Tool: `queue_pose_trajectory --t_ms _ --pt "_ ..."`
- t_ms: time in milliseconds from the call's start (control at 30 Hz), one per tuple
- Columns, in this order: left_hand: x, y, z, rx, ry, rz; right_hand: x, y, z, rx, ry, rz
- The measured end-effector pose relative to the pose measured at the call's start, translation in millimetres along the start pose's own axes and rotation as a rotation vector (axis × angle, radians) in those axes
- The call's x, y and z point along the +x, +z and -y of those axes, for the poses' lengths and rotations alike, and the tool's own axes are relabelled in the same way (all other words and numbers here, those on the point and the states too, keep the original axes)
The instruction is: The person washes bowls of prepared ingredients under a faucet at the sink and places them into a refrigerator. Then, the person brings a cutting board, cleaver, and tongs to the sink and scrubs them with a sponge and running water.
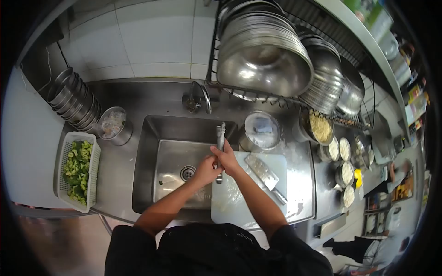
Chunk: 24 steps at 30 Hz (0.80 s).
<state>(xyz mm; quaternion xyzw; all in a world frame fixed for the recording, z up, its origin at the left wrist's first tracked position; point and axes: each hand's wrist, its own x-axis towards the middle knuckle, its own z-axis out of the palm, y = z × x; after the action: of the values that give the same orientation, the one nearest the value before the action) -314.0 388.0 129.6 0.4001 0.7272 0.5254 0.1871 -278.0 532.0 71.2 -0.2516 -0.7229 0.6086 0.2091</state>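
Over the right side of the sink point(139, 170), my left hand point(207, 168) and my right hand point(226, 159) come together, both closed around a long, narrow metal tool point(221, 131). The tool's ends stick out above and below my fingers; its exact kind I cannot make out. Just to the right, a white cutting board point(239, 202) overlaps the sink's edge. On that board rests a cleaver point(261, 171), its handle pointing toward the lower right. Behind the board stands a round metal container point(262, 131) with something pale and bluish inside.
A faucet point(201, 99) rises behind the sink. Leftward are a white basket point(94, 175) of broccoli, a metal pot point(120, 134) and stacked metal containers point(76, 99). Overhead, a wire rack point(281, 97) bears stacked metal bowls point(267, 69). Food containers point(345, 174) and people stand farther right.
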Motion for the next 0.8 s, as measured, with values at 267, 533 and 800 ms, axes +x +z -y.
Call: queue_pose_trajectory --t_ms 267,533,800 --pt "212 -51 99 0.039 0.214 -0.486 37 2 44 0.625 0.681 0.088" --pt "163 -58 132 0.160 0.162 -0.262 71 26 40 0.791 0.851 0.110" --pt "92 4 104 -1.322 -0.746 -0.150 72 56 44 0.139 0.438 0.028"
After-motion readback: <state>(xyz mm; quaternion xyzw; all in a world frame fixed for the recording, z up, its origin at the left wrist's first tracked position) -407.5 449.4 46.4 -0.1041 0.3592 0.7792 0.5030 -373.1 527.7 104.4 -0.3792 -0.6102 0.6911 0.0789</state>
